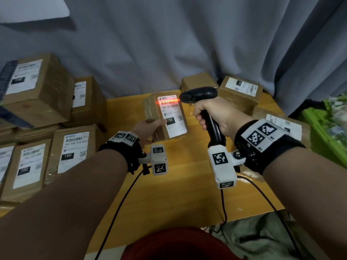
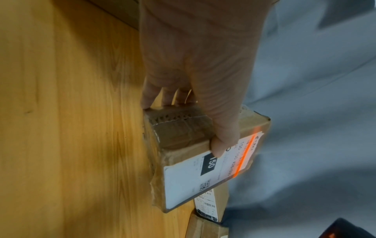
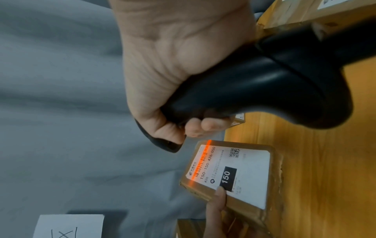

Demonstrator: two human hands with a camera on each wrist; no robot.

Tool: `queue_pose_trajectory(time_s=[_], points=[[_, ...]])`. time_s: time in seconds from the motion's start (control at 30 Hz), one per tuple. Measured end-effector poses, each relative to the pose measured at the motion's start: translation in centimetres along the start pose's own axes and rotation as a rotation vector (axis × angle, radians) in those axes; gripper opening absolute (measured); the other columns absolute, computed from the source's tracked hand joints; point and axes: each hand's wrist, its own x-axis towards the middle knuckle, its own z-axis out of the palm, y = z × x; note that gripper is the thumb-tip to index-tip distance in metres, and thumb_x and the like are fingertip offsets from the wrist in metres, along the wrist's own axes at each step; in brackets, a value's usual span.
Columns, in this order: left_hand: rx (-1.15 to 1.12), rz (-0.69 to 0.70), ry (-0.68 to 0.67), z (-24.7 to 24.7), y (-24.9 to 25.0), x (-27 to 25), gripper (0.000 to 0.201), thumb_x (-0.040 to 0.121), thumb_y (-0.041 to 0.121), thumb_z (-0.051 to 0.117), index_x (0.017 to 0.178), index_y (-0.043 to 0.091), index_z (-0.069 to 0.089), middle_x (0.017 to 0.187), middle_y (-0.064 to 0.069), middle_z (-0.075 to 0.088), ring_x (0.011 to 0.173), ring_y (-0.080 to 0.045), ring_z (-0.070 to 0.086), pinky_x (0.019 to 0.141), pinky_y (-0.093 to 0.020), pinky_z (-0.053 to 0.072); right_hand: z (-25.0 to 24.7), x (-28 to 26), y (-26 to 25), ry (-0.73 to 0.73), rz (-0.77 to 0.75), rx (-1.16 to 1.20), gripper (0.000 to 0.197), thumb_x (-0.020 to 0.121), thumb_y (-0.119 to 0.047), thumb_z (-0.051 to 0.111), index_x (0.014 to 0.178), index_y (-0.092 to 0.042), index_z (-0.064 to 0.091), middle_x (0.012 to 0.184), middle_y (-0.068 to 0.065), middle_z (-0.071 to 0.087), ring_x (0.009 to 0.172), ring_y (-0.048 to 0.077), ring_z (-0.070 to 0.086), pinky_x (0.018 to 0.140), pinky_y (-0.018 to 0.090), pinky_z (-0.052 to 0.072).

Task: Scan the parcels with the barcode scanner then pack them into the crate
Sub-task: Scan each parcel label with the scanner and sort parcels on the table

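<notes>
A small brown cardboard parcel [image 1: 165, 117] [image 2: 189, 154] [image 3: 240, 175] with a white label marked "150" is tilted up above the wooden table [image 1: 169, 184]. My left hand [image 1: 150, 128] [image 2: 195, 90] grips its left end, thumb on the label, fingers underneath. My right hand [image 1: 212, 114] [image 3: 175, 90] grips the handle of the black barcode scanner [image 1: 199, 94] [image 3: 264, 90], whose head sits just right of the parcel. An orange scan line falls across the barcode at the label's top. No crate can be made out.
Several labelled parcels [image 1: 37, 102] are stacked at the left. More parcels [image 1: 240, 91] lie at the table's back right, one [image 1: 283, 124] behind my right wrist. A green container [image 1: 326, 128] stands at the right. A grey curtain hangs behind. Cables trail toward me.
</notes>
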Motion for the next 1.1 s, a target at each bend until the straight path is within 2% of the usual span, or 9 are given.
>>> queue_pose_trajectory(time_s=[0.13, 0.3, 0.5, 0.67, 0.77, 0.83, 0.9, 1.0, 1.1], points=[[-0.005, -0.006, 0.001, 0.1, 0.0, 0.4, 0.060, 0.080, 0.042, 0.070, 0.130, 0.013, 0.053, 0.117, -0.005, 0.066, 0.107, -0.024, 0.061, 0.093, -0.043, 0.049, 0.0, 0.1, 0.0, -0.012, 0.014, -0.013, 0.012, 0.073, -0.002, 0.058, 0.064, -0.010, 0.057, 0.054, 0.003, 0.052, 0.045, 0.013, 0.048, 0.044, 0.023, 0.043], [-0.032, -0.027, 0.005, 0.3, 0.0, 0.7, 0.059, 0.080, 0.040, 0.072, 0.128, 0.012, 0.054, 0.115, -0.005, 0.067, 0.105, -0.024, 0.061, 0.074, -0.034, 0.049, 0.0, 0.3, 0.0, -0.013, 0.021, -0.009, 0.012, 0.072, 0.000, 0.057, 0.063, -0.008, 0.056, 0.054, 0.004, 0.052, 0.044, 0.014, 0.047, 0.044, 0.024, 0.042], [-0.024, -0.038, 0.019, 0.3, -0.1, 1.5, 0.062, 0.076, 0.043, 0.074, 0.127, 0.013, 0.054, 0.116, -0.004, 0.067, 0.107, -0.024, 0.061, 0.092, -0.044, 0.050, -0.2, 0.6, 0.0, -0.019, 0.024, 0.001, 0.014, 0.073, 0.001, 0.057, 0.063, -0.008, 0.055, 0.055, 0.005, 0.051, 0.044, 0.014, 0.046, 0.043, 0.023, 0.041], [-0.029, -0.042, 0.020, 0.5, -0.1, 1.8, 0.063, 0.076, 0.043, 0.075, 0.128, 0.014, 0.054, 0.118, -0.004, 0.066, 0.109, -0.024, 0.060, 0.091, -0.043, 0.050, -0.4, 0.9, 0.2, -0.022, 0.020, 0.009, 0.014, 0.073, 0.001, 0.057, 0.063, -0.008, 0.055, 0.055, 0.005, 0.051, 0.045, 0.015, 0.046, 0.044, 0.024, 0.041], [-0.039, -0.041, 0.016, 0.5, -0.1, 1.8, 0.061, 0.078, 0.041, 0.073, 0.128, 0.013, 0.054, 0.118, -0.004, 0.066, 0.108, -0.024, 0.061, 0.084, -0.040, 0.050, -0.6, 1.3, 0.4, -0.037, 0.011, 0.104, 0.011, 0.076, -0.001, 0.059, 0.067, -0.008, 0.059, 0.059, 0.005, 0.057, 0.048, 0.015, 0.049, 0.046, 0.023, 0.044], [-0.047, -0.055, 0.009, 0.4, -0.1, 1.6, 0.061, 0.079, 0.042, 0.072, 0.129, 0.012, 0.053, 0.118, -0.005, 0.065, 0.108, -0.024, 0.060, 0.077, -0.037, 0.050, -0.7, 1.7, 0.7, -0.016, 0.002, 0.144, 0.004, 0.080, -0.004, 0.064, 0.083, -0.007, 0.065, 0.074, 0.007, 0.065, 0.055, 0.015, 0.059, 0.052, 0.024, 0.051], [-0.065, -0.069, 0.030, 0.3, -0.1, 1.3, 0.058, 0.081, 0.042, 0.069, 0.127, 0.010, 0.053, 0.117, -0.006, 0.065, 0.107, -0.025, 0.060, 0.072, -0.034, 0.049, -0.6, 2.3, 1.4, 0.021, -0.008, 0.137, 0.015, 0.081, -0.009, 0.070, 0.096, -0.011, 0.066, 0.090, 0.007, 0.065, 0.074, 0.015, 0.065, 0.061, 0.027, 0.058], [-0.109, -0.034, 0.081, 0.0, -0.2, 0.6, 0.050, 0.086, 0.044, 0.061, 0.123, 0.010, 0.053, 0.108, -0.005, 0.066, 0.097, -0.022, 0.062, 0.068, -0.031, 0.049, 0.1, 3.2, 2.4, 0.101, -0.049, 0.145, 0.021, 0.081, -0.011, 0.074, 0.099, -0.015, 0.065, 0.097, 0.002, 0.063, 0.091, 0.015, 0.060, 0.066, 0.027, 0.059], [-0.175, 0.027, 0.167, -1.3, -0.6, -0.5, 0.051, 0.089, 0.045, 0.055, 0.127, 0.013, 0.044, 0.110, -0.005, 0.063, 0.093, -0.020, 0.062, 0.063, -0.030, 0.049, 1.7, 3.9, 3.4, 0.061, -0.037, 0.164, 0.021, 0.080, -0.019, 0.077, 0.098, -0.017, 0.067, 0.098, 0.002, 0.065, 0.099, 0.021, 0.060, 0.089, 0.040, 0.054]])
